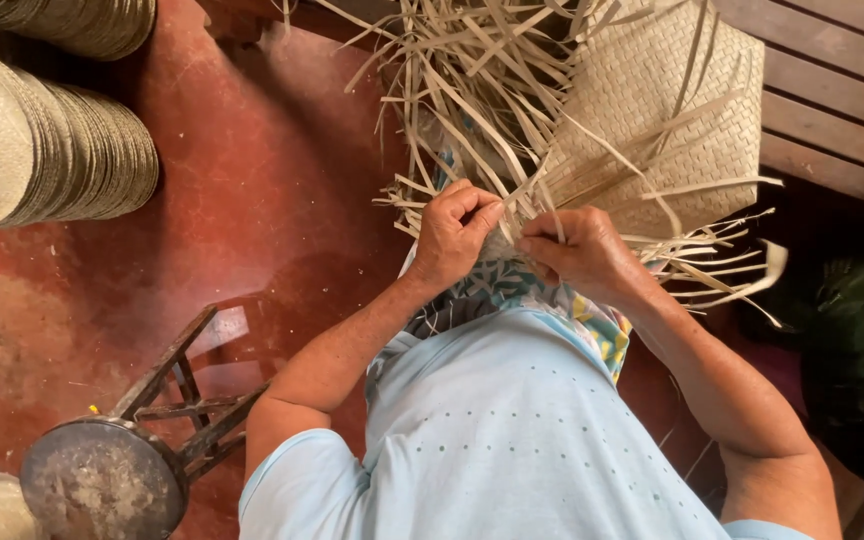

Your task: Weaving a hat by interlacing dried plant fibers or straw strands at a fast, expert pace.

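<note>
Woven palm mat with loose strips: both hands, left and right, pinch strips at its edge; two stacks, seemingly hats, lie on the floor.

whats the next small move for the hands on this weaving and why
Probably fold the strip pinched in the left hand across to the right hand and tuck it under. Both hands grip loose palm strips at the unfinished edge of the woven mat, where many ends still stick out unwoven.
</note>
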